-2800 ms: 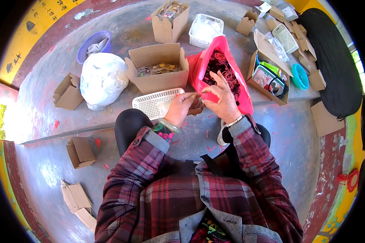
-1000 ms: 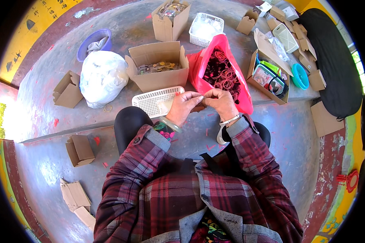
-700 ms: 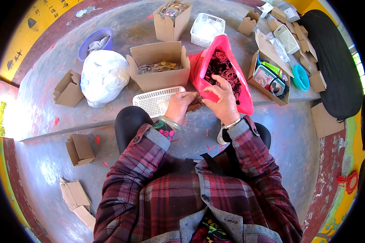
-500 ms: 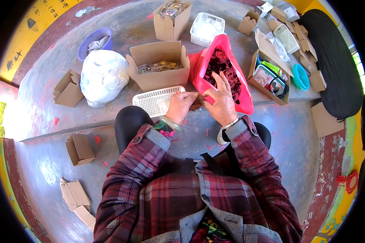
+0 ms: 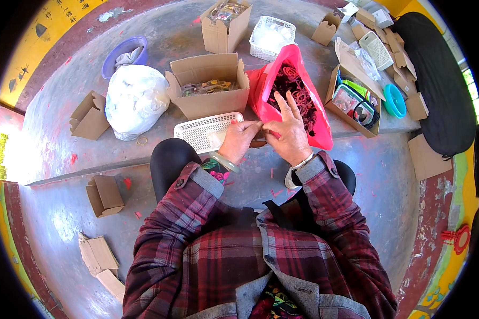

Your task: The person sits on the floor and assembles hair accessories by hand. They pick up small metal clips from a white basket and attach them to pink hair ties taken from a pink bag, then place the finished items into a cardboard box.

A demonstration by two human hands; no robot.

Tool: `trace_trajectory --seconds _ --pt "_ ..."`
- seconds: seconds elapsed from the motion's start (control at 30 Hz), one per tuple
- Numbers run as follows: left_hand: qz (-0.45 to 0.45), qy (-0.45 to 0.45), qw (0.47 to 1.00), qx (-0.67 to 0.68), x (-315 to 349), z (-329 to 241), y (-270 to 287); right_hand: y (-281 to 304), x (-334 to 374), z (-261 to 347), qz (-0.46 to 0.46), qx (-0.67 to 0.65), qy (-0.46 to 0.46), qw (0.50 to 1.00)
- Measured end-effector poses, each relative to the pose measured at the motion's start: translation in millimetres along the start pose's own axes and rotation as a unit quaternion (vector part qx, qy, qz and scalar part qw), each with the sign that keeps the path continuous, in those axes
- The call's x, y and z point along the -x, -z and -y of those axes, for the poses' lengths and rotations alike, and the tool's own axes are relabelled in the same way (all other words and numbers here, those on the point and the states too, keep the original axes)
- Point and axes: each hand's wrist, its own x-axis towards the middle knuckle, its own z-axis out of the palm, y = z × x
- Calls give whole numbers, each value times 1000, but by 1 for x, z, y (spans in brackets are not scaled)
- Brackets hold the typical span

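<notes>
My left hand [image 5: 240, 140] and my right hand [image 5: 289, 133] meet fingertip to fingertip over the near edge of the raised concrete step. Thumb and forefinger of each hand are pinched together on something small and brownish, mostly hidden by the fingers. The other fingers of my right hand stand up, spread, in front of a pink bag [image 5: 324, 139]. Dark and pinkish-red loops, like hair ties [image 5: 298, 87], fill that bag. Under and beside my left hand lies a white perforated basket [image 5: 194, 137] with a small white piece at its right end.
Behind the basket stands an open cardboard box [image 5: 210, 109] holding small packed items. Left of it sit a full white plastic bag [image 5: 137, 103] and a purple basin [image 5: 110, 66]. To the right are a carton of odds and ends [image 5: 356, 109] and a teal basin [image 5: 394, 101].
My fingertips have drawn closer together, and less of the brownish thing shows between them. My right hand's raised fingers have shifted slightly. Everything else stays in place.
</notes>
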Motion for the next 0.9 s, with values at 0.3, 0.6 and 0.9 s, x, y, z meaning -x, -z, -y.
trace_trajectory --seconds 0.3,0.6,0.9 --pt "8 24 998 64 -1 2 5 -8 3 -4 -6 -49 -16 999" --pt "8 25 996 91 -2 3 4 -4 2 -6 -5 -51 11 999" --pt "-3 15 997 73 1 -4 1 0 -1 0 -15 -56 -20 998"
